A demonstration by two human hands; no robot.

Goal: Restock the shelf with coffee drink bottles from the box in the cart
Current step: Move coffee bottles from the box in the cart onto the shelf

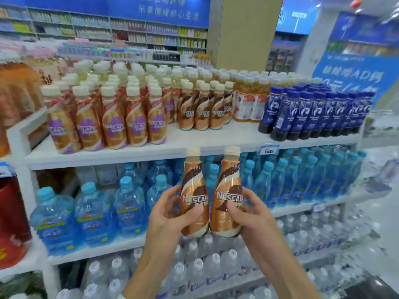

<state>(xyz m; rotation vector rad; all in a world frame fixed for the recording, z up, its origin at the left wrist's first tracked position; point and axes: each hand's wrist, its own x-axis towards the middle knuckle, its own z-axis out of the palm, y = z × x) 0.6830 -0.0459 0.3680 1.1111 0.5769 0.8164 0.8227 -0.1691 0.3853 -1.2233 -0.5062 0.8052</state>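
A person's left hand (pixel 170 212) gripped one Nescafé coffee bottle (pixel 193 197) and the right hand (pixel 250 214) a second Nescafé bottle (pixel 228 195), fingers and thumbs curled round the lower bodies. Both bottles (cream-capped, labels facing out) were held upright and side by side, just below the front edge of the white top shelf (pixel 216 139). On it, a matching brown-label row (pixel 203 108) stood between purple-label Nescafé bottles (pixel 112 124) and dark blue bottles (pixel 313 113). Blue-capped water bottles (pixel 302 178) lined the tier behind.

Head-worn camera (wide-angle) faces forward and slightly down, close before the white shelf (pixel 216 138).
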